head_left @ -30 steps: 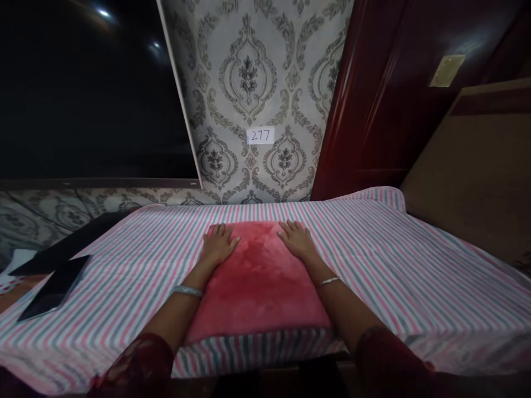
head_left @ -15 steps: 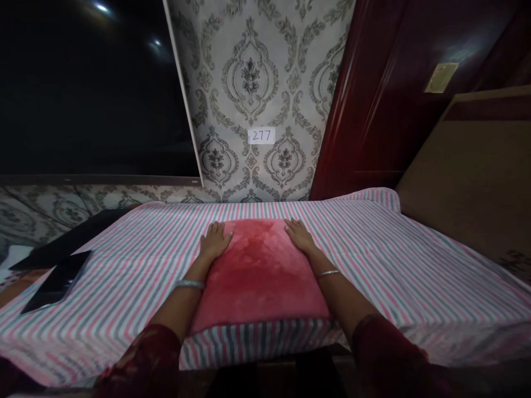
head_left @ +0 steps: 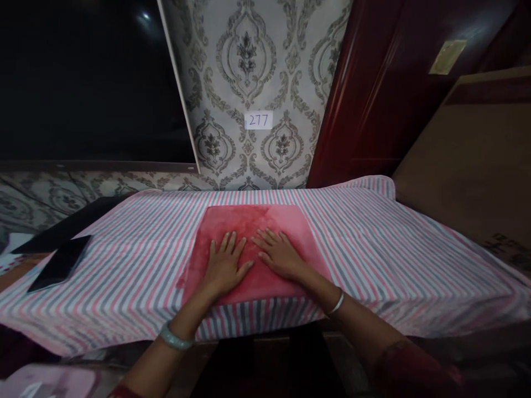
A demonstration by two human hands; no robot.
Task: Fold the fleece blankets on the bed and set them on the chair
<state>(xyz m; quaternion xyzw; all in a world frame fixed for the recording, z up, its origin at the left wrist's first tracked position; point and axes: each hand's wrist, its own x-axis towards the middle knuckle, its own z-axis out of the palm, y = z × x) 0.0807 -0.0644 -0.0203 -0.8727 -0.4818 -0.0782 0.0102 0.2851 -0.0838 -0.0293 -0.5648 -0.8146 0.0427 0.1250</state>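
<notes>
A pink-red plush cloth [head_left: 292, 215], roughly rectangular, lies flat near the front of the striped tablecloth [head_left: 373, 254]. My left hand [head_left: 224, 268] rests palm down on its left-middle part, fingers spread. Beside it, my right hand [head_left: 282, 255] lies flat on the cloth with its fingers stretched out, angled toward the left. The fingertips of both hands come close together near the middle, but the hands are apart. Neither hand grips anything. Whether the cloth is folded is hard to tell.
A black phone [head_left: 62, 264] lies on the table's left side. A large dark screen [head_left: 91, 83] hangs at the upper left. Behind the table is patterned wallpaper with a paper label [head_left: 258, 120] reading 277. A cardboard box [head_left: 477, 160] stands at the right.
Both hands have moved from the cloth's left and right edges inward and nearer to me, onto its middle. The camera view has shifted slightly.
</notes>
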